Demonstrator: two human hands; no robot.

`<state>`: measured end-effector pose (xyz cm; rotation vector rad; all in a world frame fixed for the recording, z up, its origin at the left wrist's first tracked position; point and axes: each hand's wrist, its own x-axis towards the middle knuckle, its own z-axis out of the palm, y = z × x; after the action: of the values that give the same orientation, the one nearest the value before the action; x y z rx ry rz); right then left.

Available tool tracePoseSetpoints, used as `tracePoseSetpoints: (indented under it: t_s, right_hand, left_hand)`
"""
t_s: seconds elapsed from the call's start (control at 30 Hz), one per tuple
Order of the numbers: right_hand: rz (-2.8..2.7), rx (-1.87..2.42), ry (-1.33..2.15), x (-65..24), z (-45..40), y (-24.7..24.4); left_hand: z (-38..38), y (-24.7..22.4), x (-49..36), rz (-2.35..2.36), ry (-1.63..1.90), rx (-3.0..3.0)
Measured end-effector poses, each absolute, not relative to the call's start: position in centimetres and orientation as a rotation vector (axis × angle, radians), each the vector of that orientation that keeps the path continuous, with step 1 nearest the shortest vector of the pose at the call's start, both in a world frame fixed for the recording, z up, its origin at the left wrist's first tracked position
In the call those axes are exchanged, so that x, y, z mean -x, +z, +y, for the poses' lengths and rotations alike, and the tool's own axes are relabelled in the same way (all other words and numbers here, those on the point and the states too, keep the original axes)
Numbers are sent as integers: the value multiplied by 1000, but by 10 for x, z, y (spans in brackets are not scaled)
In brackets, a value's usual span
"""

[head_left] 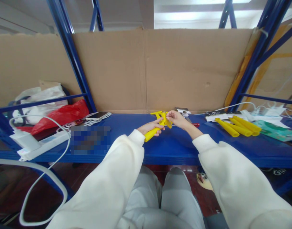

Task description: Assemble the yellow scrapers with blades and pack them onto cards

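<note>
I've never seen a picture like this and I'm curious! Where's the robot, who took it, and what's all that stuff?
There's no robot here, just a person with bare hands. The one picture comes from a camera on their head, looking forward and down. The left hand holds a yellow handle. The right hand has its fingertips at the yellow top part; its exact shape is too small to see. On the blue surface, more yellow handles lie to the right. To the left is what looks like a phone. Brown cardboard stands behind.
</note>
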<state>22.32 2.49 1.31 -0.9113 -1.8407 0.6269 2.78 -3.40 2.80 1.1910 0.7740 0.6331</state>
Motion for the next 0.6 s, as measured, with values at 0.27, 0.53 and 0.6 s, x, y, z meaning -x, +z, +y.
tracePoseSetpoints:
  t_s: [0.27, 0.53, 0.6]
  right_hand:
    - [-1805, 909, 539, -219, 24, 10]
    - [-1783, 819, 509, -216, 30, 2]
    - [-1762, 812, 503, -216, 33, 0]
  left_hand:
    - [-34, 28, -27, 785, 650, -1201]
    - [-25, 22, -23, 689, 625, -1204]
    - [-25, 22, -23, 682, 617, -1209]
